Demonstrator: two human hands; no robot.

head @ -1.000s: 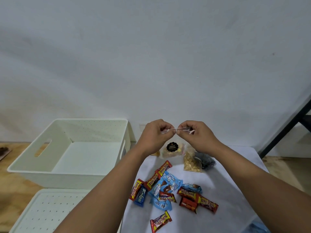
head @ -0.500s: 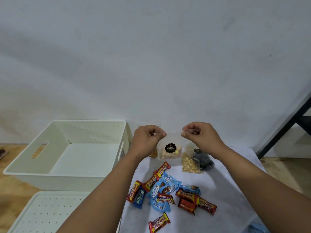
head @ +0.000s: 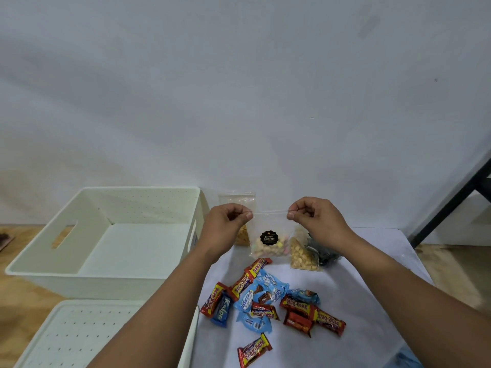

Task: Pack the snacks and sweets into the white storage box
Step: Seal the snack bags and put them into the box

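Note:
My left hand [head: 225, 224] and my right hand [head: 313, 221] each pinch a top corner of a clear zip bag of small biscuits [head: 269, 241] with a black round label, holding it upright above the white cloth. The white storage box [head: 87, 211] stands open to the left, nothing visible inside. A heap of wrapped chocolate bars and blue wafer packs [head: 265, 296] lies on the cloth below the bag. One red bar [head: 253, 349] lies apart, nearer to me.
Three more snack bags stand behind my hands: one [head: 239, 200] by the wall, a yellow-cracker one [head: 301, 254], a dark one [head: 325, 254]. The box's perforated lid [head: 74, 333] lies at bottom left. A black frame leg [head: 451, 203] slants at right. Wooden floor surrounds the cloth.
My hands have moved apart from the middle of the bag's top edge to its two corners, running along the seal. The bag hangs stretched between them.

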